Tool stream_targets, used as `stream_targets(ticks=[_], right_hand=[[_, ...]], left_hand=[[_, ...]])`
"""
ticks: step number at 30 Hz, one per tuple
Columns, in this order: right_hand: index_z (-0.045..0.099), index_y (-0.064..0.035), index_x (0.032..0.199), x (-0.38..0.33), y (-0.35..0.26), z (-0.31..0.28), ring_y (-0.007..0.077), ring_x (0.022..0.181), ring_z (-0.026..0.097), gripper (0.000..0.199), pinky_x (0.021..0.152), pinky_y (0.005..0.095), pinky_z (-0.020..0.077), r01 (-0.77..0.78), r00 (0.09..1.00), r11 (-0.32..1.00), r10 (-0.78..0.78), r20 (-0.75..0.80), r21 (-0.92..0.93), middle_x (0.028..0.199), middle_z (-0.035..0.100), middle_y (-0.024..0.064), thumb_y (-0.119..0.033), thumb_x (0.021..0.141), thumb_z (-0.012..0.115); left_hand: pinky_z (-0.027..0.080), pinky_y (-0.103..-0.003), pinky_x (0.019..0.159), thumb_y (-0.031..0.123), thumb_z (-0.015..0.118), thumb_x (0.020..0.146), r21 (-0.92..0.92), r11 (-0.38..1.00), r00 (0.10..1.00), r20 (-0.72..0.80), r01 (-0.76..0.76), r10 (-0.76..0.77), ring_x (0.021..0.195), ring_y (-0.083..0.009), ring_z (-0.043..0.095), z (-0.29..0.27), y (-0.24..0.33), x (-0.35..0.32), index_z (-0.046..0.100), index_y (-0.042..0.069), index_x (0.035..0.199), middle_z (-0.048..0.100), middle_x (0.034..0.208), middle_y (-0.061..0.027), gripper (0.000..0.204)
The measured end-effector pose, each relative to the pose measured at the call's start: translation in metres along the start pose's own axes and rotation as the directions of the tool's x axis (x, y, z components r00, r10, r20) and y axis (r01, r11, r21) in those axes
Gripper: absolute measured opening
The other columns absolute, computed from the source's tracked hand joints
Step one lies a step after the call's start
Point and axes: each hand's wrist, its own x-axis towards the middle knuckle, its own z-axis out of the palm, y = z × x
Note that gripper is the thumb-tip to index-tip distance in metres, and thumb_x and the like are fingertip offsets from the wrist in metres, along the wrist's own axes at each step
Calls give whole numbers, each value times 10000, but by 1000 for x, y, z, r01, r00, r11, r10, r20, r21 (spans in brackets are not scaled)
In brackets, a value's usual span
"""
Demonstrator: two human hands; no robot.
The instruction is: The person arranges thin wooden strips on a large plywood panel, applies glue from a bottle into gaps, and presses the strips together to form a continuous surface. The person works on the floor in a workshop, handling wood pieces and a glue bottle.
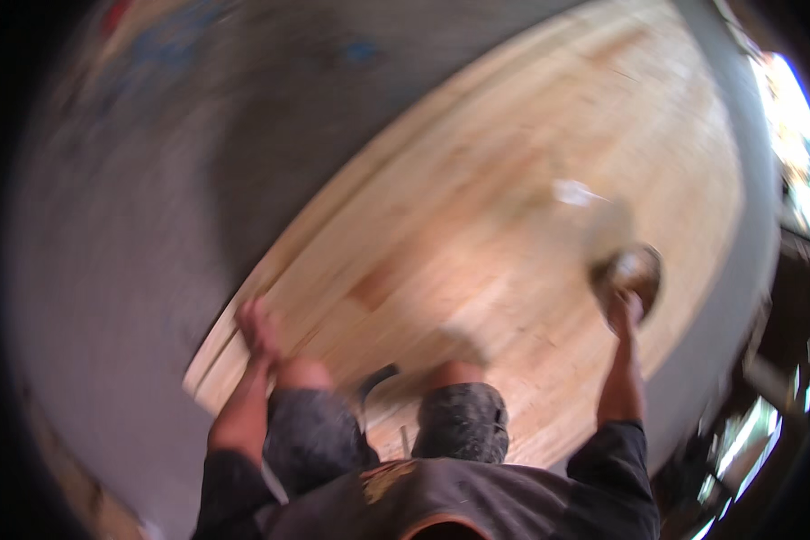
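Dark shirt [504, 499] nearest, bent over wooden panel [495, 261] lying on grey floor [108, 270]. Hands apart: right hand [629, 309] clamped on round brown object [646, 268] at panel's right; left hand [258, 328] by left edge, perhaps for balance, grip unclear.

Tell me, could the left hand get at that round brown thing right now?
Probably not without leaning or shifting: the left hand is by the left edge of the wooden panel, while the round brown thing is well over to the right, where the right hand seems to hold it.
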Motion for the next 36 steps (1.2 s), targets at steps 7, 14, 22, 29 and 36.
stream_targets(ticks=[7,14,22,29,36], right_hand=[[842,12,964,16,42,89,344,946,762,377,845,490,595,-63,994,948,86,-62,312,1111,828,220,-323,967,668],[809,29,1261,0,3,7,323,968,802,465,863,406,648,-215,928,974,225,-297,67,1155,848,187,-359,1010,760],[798,30,1235,-235,-392,64,281,1158,737,232,1029,418,601,393,854,411,-496,-160,823,1208,802,159,-76,1067,679],[637,-10,1484,-371,-593,91,528,1476,517,528,1199,625,449,911,404,304,-788,-464,277,1603,548,235,-147,980,715],[465,82,1615,-356,-594,91,512,1666,282,793,1359,594,274,980,99,115,-990,99,164,1752,360,319,-344,1002,731]], left_hand=[[409,-607,1156,183,666,1058,33,999,999,-25,33,-32,1310,-448,543,-19,13,13,591,86,1495,588,1463,-177,454],[459,-580,1059,225,710,1018,-15,999,989,-143,-34,31,1234,-388,585,-30,16,19,611,107,1422,614,1378,-131,433],[475,-522,1094,206,700,1017,5,985,975,-141,-175,174,1238,-360,586,-29,6,15,749,267,1484,615,1382,-123,474],[536,-557,1000,205,708,953,-78,985,974,-183,-154,137,1159,-345,619,-28,1,19,779,305,1427,634,1414,-90,489],[520,-542,1016,176,693,959,-136,980,976,-181,-145,120,1150,-356,617,-29,0,21,781,248,1407,631,1404,-103,462]])
